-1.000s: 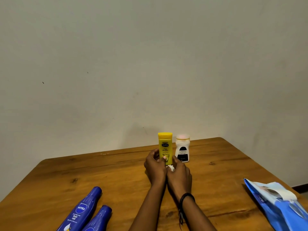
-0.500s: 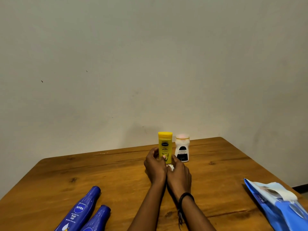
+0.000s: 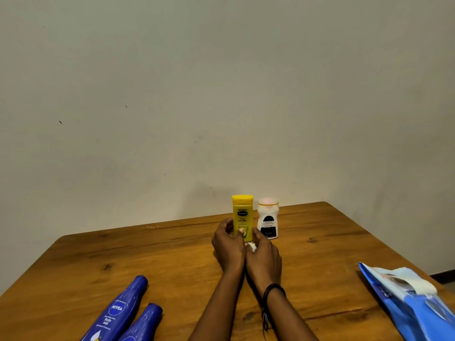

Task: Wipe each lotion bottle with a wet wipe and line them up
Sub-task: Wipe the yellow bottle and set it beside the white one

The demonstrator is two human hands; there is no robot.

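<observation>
With the yellow bottle upright at the far middle of the counter, just left of the white bottle, the left hand should steady its base while the right hand, pinching the wet wipe, aligns it flush.

The table is varnished wood with dark knots and a soft sheen, the yellow bottle, white bottle and two blue bottles look like smooth, slightly glossy plastic, the blue wipes pack is shiny crinkled film, and the wall is matt.
</observation>
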